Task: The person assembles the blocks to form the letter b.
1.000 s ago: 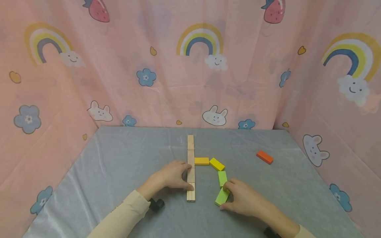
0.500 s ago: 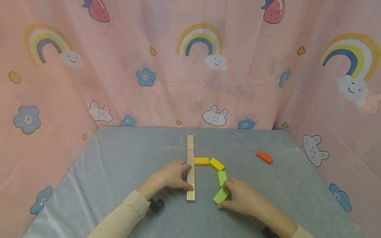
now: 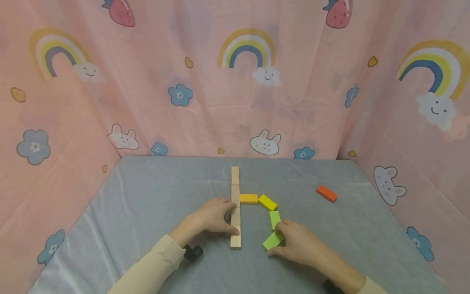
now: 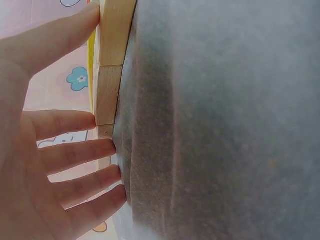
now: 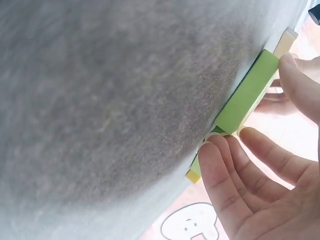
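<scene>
A straight column of plain wooden blocks (image 3: 236,196) lies end to end on the cloth. My left hand (image 3: 213,216) rests against its near part, thumb and forefinger touching the wood; in the left wrist view the fingers are straight and spread. From the column's right side, an orange-yellow block (image 3: 249,199), a yellow block (image 3: 267,202) and an upright-lying green block (image 3: 274,219) form a curve. At its lower end my right hand (image 3: 299,243) pinches a second green block (image 5: 247,92), slanted down to the left, between thumb and fingers. Part of that block is hidden by the fingers.
A red-orange block (image 3: 326,194) lies apart at the back right. Grey cloth (image 3: 165,179) covers the table. A pink patterned curtain (image 3: 205,122) stands behind and at both sides. Dark devices are strapped at the wrists.
The right hand has turned the lower green block slightly, its near end swinging left and up. The left hand and the wooden column stay where they were.
</scene>
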The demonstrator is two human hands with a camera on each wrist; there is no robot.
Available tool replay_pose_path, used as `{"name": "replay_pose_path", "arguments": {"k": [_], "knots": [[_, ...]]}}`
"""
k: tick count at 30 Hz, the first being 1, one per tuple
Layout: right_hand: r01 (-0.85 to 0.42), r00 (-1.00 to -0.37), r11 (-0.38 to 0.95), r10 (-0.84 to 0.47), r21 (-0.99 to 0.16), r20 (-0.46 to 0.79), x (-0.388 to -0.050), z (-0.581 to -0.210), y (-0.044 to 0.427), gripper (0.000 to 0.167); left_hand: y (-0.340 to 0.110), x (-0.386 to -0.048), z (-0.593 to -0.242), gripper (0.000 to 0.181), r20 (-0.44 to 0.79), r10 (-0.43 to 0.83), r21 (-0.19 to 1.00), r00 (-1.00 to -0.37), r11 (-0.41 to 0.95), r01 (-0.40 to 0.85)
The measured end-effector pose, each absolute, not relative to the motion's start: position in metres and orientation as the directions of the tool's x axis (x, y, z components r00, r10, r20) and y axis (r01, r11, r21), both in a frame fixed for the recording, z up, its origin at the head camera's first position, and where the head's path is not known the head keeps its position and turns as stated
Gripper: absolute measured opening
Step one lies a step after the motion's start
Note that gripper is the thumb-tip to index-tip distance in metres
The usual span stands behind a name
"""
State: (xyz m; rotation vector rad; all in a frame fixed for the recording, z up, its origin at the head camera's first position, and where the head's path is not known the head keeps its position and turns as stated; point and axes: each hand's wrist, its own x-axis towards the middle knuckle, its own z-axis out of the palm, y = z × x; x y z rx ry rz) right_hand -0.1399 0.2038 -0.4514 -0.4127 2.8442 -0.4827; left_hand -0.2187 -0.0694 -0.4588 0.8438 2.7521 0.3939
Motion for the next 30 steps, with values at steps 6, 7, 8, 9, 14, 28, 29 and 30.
{"name": "replay_pose_path", "arguments": {"k": [6, 7, 8, 9, 14, 28, 29, 30], "knots": [[-0.293, -0.923, 0.875, -0.364, -0.385, -0.124, -0.142, -0.45, 0.213, 0.038, -0.07, -0.219, -0.459, 0.089, -0.146, 0.577, 0.328, -0.804, 0.795, 0.511], [-0.295, -0.923, 0.872, -0.366, -0.391, -0.118, -0.144, -0.449, 0.216, 0.035, -0.07, -0.219, -0.459, 0.089, -0.146, 0.577, 0.329, -0.804, 0.794, 0.511], [-0.293, -0.925, 0.87, -0.363, -0.396, -0.113, -0.145, -0.449, 0.218, 0.032, -0.07, -0.219, -0.458, 0.089, -0.145, 0.578, 0.327, -0.803, 0.794, 0.512], [-0.29, -0.926, 0.868, -0.36, -0.402, -0.109, -0.147, -0.448, 0.22, 0.03, -0.07, -0.219, -0.458, 0.089, -0.145, 0.578, 0.326, -0.803, 0.794, 0.513], [-0.288, -0.932, 0.863, -0.352, -0.416, -0.084, -0.154, -0.44, 0.232, 0.021, -0.07, -0.22, -0.458, 0.088, -0.144, 0.58, 0.327, -0.802, 0.793, 0.514], [-0.311, -0.948, 0.848, -0.308, -0.429, 0.079, -0.167, -0.423, 0.27, 0.008, -0.07, -0.218, -0.458, 0.087, -0.137, 0.579, 0.326, -0.804, 0.793, 0.515], [-0.309, -0.949, 0.847, -0.301, -0.433, 0.09, -0.168, -0.422, 0.273, 0.007, -0.07, -0.218, -0.458, 0.087, -0.136, 0.579, 0.325, -0.804, 0.792, 0.516], [-0.309, -0.95, 0.847, -0.294, -0.434, 0.102, -0.168, -0.421, 0.276, 0.006, -0.07, -0.218, -0.458, 0.087, -0.135, 0.58, 0.325, -0.803, 0.792, 0.517]]}}
